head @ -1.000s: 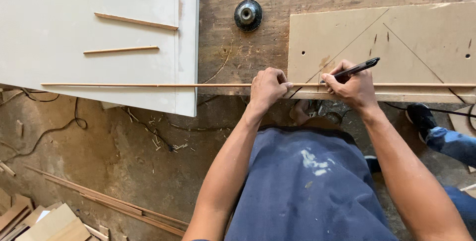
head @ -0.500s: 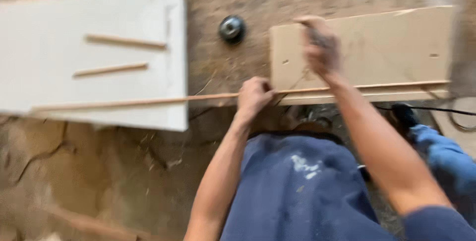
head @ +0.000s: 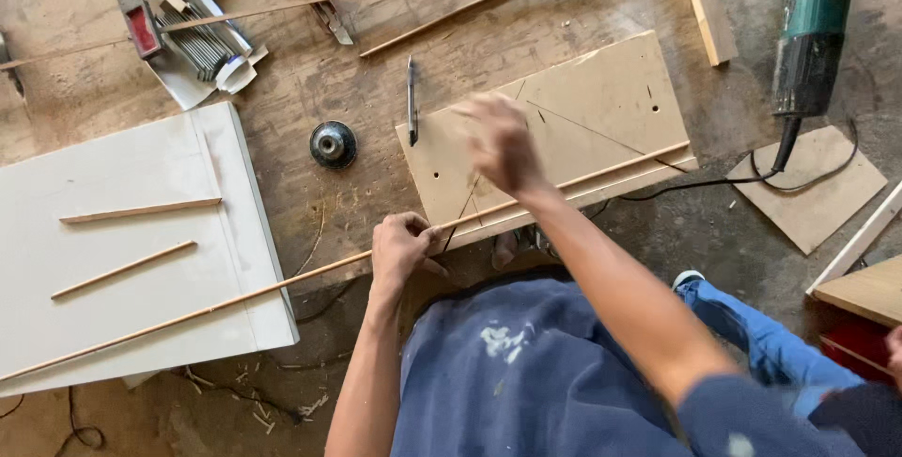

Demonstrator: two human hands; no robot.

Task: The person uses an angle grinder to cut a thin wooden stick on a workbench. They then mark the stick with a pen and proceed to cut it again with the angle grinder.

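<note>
A scuffed, dusty wooden bench (head: 282, 72) carries a white rectangular panel (head: 122, 241) and a tan fibreboard jig (head: 601, 109). A long thin wooden strip (head: 282, 280) lies across both. The left hand (head: 402, 248) has its grip closed on the strip; the right hand (head: 503, 142) hovers blurred above the jig, grip unclear, near a black pen (head: 412, 100).

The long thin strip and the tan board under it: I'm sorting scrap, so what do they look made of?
The strip, pinned by the left hand, looks like bare light wood: pale, unpainted, slim and straight. The tan board looks like fibreboard or plywood, hard to tell which: flat, matte, even tan face with pencil lines and small holes. The right hand is blurred above it.
</note>
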